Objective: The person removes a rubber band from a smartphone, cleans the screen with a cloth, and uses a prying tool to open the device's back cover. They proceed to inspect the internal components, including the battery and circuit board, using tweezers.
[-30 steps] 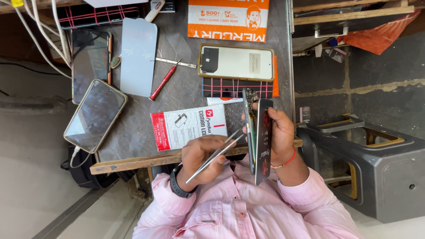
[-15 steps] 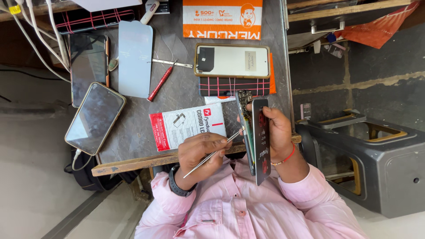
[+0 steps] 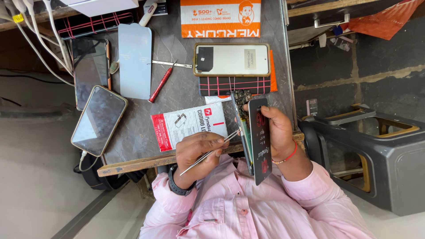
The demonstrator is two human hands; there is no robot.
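Observation:
My right hand, with a red thread on its wrist, holds an opened phone on edge together with a long black screen panel. The phone's circuit board shows at its top end. My left hand, with a dark watch on its wrist, grips thin metal tweezers. Their tip touches the phone's open side. Both hands are above the table's near wooden edge, just over a white-and-red package.
On the grey table lie a phone with a white back on a black-and-red checked mat, a red screwdriver, a pale blue panel, two dark-screened phones and an orange box. White cables hang left. A grey plastic stool stands right.
The tweezers' tip has come up against the opened phone's side. My right hand keeps the phone and the panel almost still.

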